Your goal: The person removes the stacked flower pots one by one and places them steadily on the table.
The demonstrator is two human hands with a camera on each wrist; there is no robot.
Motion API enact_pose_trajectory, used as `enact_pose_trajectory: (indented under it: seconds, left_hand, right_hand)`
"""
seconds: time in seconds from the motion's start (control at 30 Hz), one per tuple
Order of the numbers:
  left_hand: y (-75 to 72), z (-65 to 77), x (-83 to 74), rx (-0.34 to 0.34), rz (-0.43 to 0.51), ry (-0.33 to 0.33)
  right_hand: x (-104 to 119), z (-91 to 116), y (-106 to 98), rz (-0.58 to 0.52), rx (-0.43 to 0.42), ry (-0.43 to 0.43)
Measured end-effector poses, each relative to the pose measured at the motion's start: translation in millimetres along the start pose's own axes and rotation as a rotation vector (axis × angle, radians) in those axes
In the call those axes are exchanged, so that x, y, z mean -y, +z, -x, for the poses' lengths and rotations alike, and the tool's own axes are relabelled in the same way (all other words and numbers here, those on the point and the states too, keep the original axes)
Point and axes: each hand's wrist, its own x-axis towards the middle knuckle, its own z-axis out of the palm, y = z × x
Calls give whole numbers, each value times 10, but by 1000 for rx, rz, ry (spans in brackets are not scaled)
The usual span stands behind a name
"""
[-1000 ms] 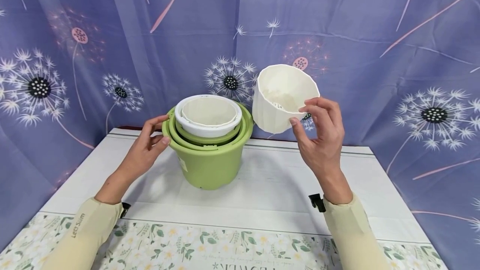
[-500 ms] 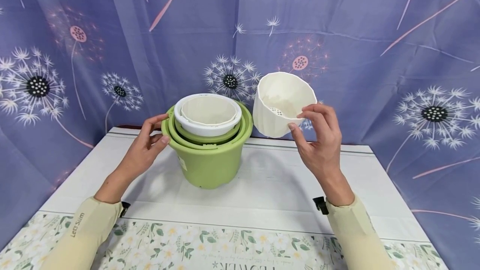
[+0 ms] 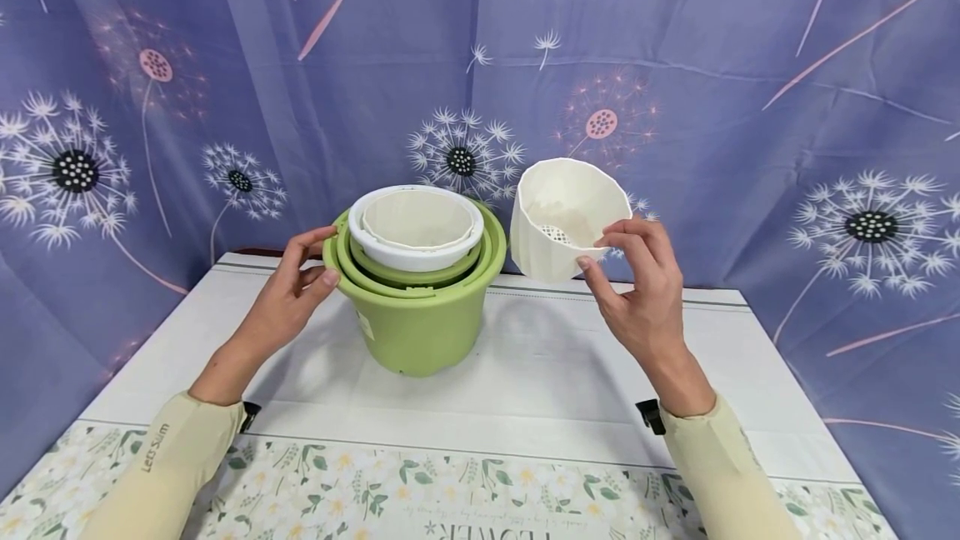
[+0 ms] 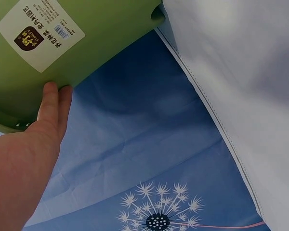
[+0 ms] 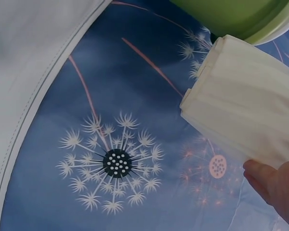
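Note:
A cream, faceted flower pot [image 3: 547,261] with a perforated bottom hangs tilted above the table, right of the stack. My right hand [image 3: 643,290] pinches its rim between thumb and fingers; the right wrist view shows the pot's ribbed outer wall [image 5: 241,101]. At the left, a large green flower pot [image 3: 423,336] stands upright with smaller pots nested inside. A white pot [image 3: 360,244] and a cream pot [image 3: 420,219] sit innermost. My left hand [image 3: 281,298] grips the green pot's rim on its left side. A label [image 4: 41,33] shows on the green pot.
A white cloth with a flowered front band covers the table [image 3: 540,382]. Behind and at the sides hangs a blue-purple curtain [image 3: 675,40] printed with dandelions, close behind the pots.
My right hand has lowered the cream flower pot and tipped it slightly, so its perforated bottom shows more. The left hand and the green pot keep their place.

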Motion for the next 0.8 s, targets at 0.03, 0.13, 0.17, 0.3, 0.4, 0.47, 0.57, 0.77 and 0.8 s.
enact_pose_trajectory:
  seconds: [0.03, 0.13, 0.17, 0.3, 0.4, 0.47, 0.57, 0.77, 0.8]
  left_hand:
    - [0, 2, -1, -1, 1, 3]
    - [0, 7, -8, -1, 8, 12]
    - [0, 6, -10, -1, 10, 14]
    - [1, 6, -11, 0, 15, 14]
    - [0, 4, -8, 0, 14, 13]
    - [1, 1, -5, 1, 14, 13]
    - [3, -1, -4, 1, 13, 13]
    - [2, 3, -9, 2, 11, 8]
    - [1, 4, -11, 1, 9, 9]
  right_hand:
    - [-8, 12, -2, 6, 11, 0]
    - [-35, 44, 1, 8, 31, -7]
    - [-46, 54, 2, 10, 37, -13]
    - [-77, 93, 6, 14, 57, -17]
    - [-94, 112, 8, 15, 73, -6]
    - [-101, 123, 9, 20, 88, 7]
    - [-105, 139, 11, 24, 110, 26]
    - [-107, 160, 16, 26, 151, 57]
    - [-105, 160, 20, 24, 151, 58]
